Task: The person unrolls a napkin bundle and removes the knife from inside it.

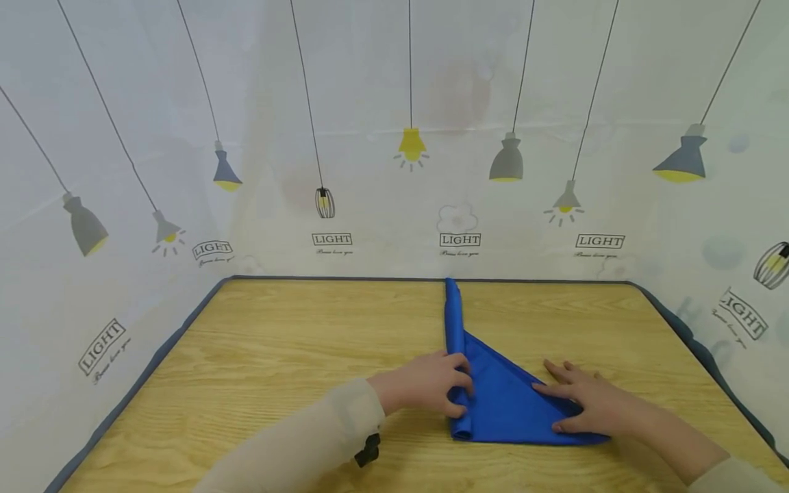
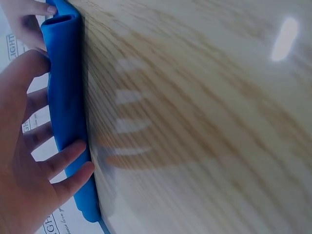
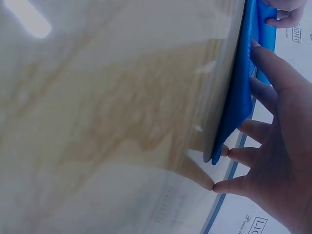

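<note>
On blue cloth (image 1: 502, 407), 2 hands (image 1: 431, 382) (image 1: 600, 409)

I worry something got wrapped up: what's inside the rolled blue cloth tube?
The blue cloth tube shows a dark hollow at its near end; farther inside is covered from view.

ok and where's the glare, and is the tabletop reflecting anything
Left wrist: a bright streak upper right on the tabletop, left fingers mirrored dimly; right wrist: a streak upper left, right fingers mirrored; head: softer light, no such streak.
</note>
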The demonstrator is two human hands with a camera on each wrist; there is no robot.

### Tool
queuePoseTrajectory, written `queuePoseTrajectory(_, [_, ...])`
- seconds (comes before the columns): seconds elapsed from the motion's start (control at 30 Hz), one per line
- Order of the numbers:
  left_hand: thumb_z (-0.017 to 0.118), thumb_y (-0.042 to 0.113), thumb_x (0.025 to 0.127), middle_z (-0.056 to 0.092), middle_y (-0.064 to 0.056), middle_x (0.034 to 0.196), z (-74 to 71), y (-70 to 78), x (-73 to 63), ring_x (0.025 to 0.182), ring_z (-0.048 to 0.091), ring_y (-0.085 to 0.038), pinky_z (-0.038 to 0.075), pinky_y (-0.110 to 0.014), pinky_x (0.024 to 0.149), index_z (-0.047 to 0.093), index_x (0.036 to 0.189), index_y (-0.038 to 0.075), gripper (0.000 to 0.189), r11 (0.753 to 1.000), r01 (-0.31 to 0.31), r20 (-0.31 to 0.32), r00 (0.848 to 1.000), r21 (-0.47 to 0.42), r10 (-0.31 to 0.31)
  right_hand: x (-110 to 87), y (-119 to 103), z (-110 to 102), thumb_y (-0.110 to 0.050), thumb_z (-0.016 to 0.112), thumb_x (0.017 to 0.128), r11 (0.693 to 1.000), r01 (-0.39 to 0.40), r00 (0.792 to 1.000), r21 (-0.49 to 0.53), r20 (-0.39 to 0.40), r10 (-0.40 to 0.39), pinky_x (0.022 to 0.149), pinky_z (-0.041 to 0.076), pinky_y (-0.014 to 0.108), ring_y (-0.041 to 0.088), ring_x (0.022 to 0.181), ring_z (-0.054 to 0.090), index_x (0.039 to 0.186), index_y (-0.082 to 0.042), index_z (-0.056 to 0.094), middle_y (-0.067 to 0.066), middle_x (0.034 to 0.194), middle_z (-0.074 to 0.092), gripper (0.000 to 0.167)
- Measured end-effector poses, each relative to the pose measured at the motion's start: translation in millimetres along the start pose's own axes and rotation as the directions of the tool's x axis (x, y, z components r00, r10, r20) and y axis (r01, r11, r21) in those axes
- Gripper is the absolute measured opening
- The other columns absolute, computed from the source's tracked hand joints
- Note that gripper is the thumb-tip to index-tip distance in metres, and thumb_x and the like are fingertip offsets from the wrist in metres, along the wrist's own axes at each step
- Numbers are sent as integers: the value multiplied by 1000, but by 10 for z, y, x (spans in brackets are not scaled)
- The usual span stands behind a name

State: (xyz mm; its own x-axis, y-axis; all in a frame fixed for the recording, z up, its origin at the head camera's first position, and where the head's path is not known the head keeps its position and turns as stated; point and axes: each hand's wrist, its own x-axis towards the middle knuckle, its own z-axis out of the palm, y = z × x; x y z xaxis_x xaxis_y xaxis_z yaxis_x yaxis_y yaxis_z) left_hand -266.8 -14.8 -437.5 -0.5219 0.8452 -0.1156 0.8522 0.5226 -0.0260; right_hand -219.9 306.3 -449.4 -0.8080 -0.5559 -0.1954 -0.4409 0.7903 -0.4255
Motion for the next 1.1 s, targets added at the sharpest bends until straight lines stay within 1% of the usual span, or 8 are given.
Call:
queuePoseTrajectory(0.23, [67,45,89,49,2,129,-4,-68,-86,107,52,-13,44,-26,89,67,115,33,28,1000,-26,-19,999,-16,25,-13,-13,35,-56,69,82,1000,-23,1000,-8,-3,23,91,11,82,58,137,12,141,-18,54,26,154,25,72])
queuePoseTrajectory(0.37, [64,54,89,49,3,127,9,-89,-120,100,53,-10,46,-25,81,66,114,35,31,1000,-20,-27,999,-12,20,-21,-38,26,-56,69,82,999,-32,999,-9,-1,32,91,12,81,57,137,13,141,-17,54,26,154,25,72])
queuePoseTrajectory(0.47, [59,65,87,50,5,125,3,-80,-134,95,54,-9,47,-25,78,66,112,36,38,1000,-7,-28,1000,2,7,-29,-62,13,-55,70,82,1000,-24,1000,-8,-1,24,90,13,82,58,136,14,141,-16,54,27,153,26,72])
queuePoseTrajectory(0.57, [54,70,86,51,5,124,-16,-51,-139,90,54,-8,47,-24,75,66,111,38,43,999,12,-26,1000,30,-11,-32,-70,9,-55,70,82,1000,-25,1000,-4,2,25,90,13,82,58,136,14,141,-16,54,27,153,26,73])
queuePoseTrajectory(0.7, [53,71,85,52,4,118,-70,1,-154,76,52,-6,45,-21,63,65,108,37,43,995,43,-18,999,91,-41,-33,-66,7,-55,70,82,1000,-23,1000,1,4,23,89,13,82,58,136,14,141,-16,54,27,153,26,72])
queuePoseTrajectory(0.83, [59,67,84,50,3,110,-117,40,-164,64,48,-5,41,-20,53,63,104,35,37,990,85,-4,996,112,-85,-36,-74,5,-56,70,82,1000,-22,1000,7,11,22,89,12,82,59,136,13,141,-17,54,27,153,26,72])
queuePoseTrajectory(1.0, [68,60,83,49,3,111,-119,33,-158,66,46,-5,41,-21,54,63,119,38,43,988,122,19,992,93,-124,-40,-88,-1,-55,70,82,1000,-25,1000,8,13,24,90,11,82,59,136,13,141,-16,54,27,153,26,72])
queuePoseTrajectory(1.1, [67,59,84,49,2,117,-108,7,-158,74,51,-5,45,-21,59,64,123,40,43,987,109,28,993,115,-113,-50,-103,-14,-55,70,82,1000,-23,1000,13,11,23,89,12,82,59,136,14,141,-15,54,27,153,26,72])
